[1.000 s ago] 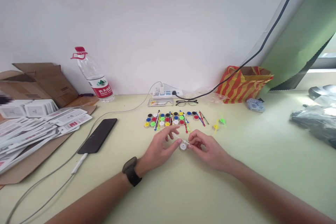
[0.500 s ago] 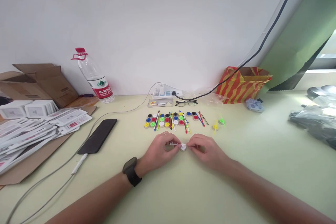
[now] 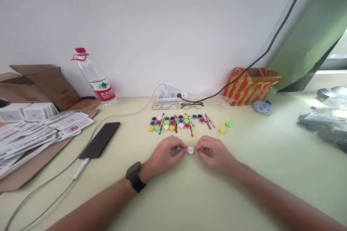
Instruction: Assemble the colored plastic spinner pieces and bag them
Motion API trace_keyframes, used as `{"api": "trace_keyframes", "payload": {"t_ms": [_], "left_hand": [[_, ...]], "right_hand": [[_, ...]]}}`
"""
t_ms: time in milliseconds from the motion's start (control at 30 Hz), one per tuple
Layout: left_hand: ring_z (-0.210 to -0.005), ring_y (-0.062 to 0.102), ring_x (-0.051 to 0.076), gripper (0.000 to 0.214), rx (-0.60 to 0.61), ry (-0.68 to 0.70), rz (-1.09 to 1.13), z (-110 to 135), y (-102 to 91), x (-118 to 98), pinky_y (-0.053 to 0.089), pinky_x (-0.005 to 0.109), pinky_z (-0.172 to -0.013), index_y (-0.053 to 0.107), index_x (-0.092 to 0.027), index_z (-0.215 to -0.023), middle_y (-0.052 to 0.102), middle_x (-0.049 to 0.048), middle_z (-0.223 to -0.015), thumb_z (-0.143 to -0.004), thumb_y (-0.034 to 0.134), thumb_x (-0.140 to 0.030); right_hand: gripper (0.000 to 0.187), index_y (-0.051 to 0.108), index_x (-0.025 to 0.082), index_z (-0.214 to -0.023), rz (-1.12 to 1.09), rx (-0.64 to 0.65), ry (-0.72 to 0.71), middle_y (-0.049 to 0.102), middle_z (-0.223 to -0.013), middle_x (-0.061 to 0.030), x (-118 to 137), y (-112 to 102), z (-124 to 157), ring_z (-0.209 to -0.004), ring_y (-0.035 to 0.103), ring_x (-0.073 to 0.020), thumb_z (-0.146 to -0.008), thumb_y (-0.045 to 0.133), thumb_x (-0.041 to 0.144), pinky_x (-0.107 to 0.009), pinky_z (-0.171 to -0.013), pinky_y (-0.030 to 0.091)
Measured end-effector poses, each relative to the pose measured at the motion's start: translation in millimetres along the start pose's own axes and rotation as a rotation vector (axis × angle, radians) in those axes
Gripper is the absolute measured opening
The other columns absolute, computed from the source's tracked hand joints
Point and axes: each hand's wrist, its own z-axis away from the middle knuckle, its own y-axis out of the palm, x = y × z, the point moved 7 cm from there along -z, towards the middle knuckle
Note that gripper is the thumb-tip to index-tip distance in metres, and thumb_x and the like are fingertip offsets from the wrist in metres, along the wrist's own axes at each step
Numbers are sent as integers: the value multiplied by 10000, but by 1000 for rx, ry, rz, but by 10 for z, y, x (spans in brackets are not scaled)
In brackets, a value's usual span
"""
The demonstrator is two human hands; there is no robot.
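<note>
Both hands meet low over the pale green table (image 3: 189,195) at its middle. My left hand (image 3: 165,157), with a black watch (image 3: 135,177) on the wrist, pinches a thin white stick (image 3: 181,148). My right hand (image 3: 214,155) pinches a small white disc (image 3: 190,150), and the stick's end touches the disc between the fingertips. Just beyond the hands lie rows of small coloured discs and sticks (image 3: 176,123). Two little assembled pieces, yellow (image 3: 222,130) and green (image 3: 229,124), sit to the right of those rows.
A black phone (image 3: 100,140) on a white cable lies to the left. Further left are stacked white tags (image 3: 32,130) on cardboard and a water bottle (image 3: 94,77). Glasses (image 3: 192,105), a power strip (image 3: 170,96), a striped bag (image 3: 251,85) and dark plastic-wrapped items (image 3: 325,122) line the back and right.
My left fingers have curled in from a looser, raised pose to a tight pinch. The stick has swung from slanting up to lying level against the disc.
</note>
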Motion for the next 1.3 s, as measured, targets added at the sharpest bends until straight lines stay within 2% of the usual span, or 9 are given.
{"api": "trace_keyframes", "payload": {"t_ms": [133, 267, 367, 500, 767, 967, 1300], "left_hand": [[-873, 627, 172, 174, -15, 13, -16, -3, 0, 19, 486, 297, -774, 753, -260, -1008, 739, 5, -919, -983, 591, -204], [-882, 638, 178, 157, -63, 14, -9, 7, -45, 1, 488, 293, -745, 740, -242, -1020, 745, 21, -952, -988, 589, -216], [-848, 629, 176, 143, -21, 30, 2, 13, -24, -31, 487, 287, -712, 738, -236, -1001, 733, 22, -916, -977, 598, -217], [-848, 621, 176, 144, 12, 37, -20, 14, 0, -42, 491, 300, -754, 737, -239, -994, 728, 16, -914, -967, 601, -201], [-920, 634, 188, 191, -26, 16, -52, 7, -15, -1, 493, 313, -814, 736, -264, -1031, 746, 9, -979, -999, 558, -202], [-843, 611, 191, 169, -9, -4, -122, -15, 12, 9, 481, 330, -778, 729, -250, -973, 725, 5, -889, -972, 571, -191], [-844, 596, 212, 181, -12, 14, -203, -16, 23, -24, 472, 345, -755, 732, -250, -940, 713, 16, -856, -933, 574, -162]], "right_hand": [[215, 703, 215, -863, 24, -40, -5, 640, -818, -36, -26, -27, -19, -720, 580, -161, -870, 559, 55, -259, -579, 436], [183, 683, 219, -864, -5, -71, -18, 639, -793, -20, 47, -61, -22, -704, 558, -156, -879, 576, 71, -269, -610, 445], [178, 666, 219, -837, -22, -27, -8, 635, -778, -12, 84, -39, -11, -702, 550, -155, -857, 583, 62, -269, -608, 438], [193, 664, 216, -825, -38, 39, 35, 642, -792, -11, 26, 20, 2, -702, 559, -153, -844, 574, 47, -265, -598, 435], [225, 733, 230, -941, 5, -5, 33, 653, -893, -45, -90, 18, -13, -800, 613, -177, -949, 544, 109, -275, -642, 461], [241, 698, 215, -887, -2, 29, 41, 603, -874, -31, -87, 48, -19, -762, 569, -162, -921, 525, 51, -270, -625, 428], [249, 621, 209, -837, 24, 75, 53, 587, -875, -12, -23, 25, -50, -753, 537, -147, -878, 499, -5, -261, -637, 402]]}}
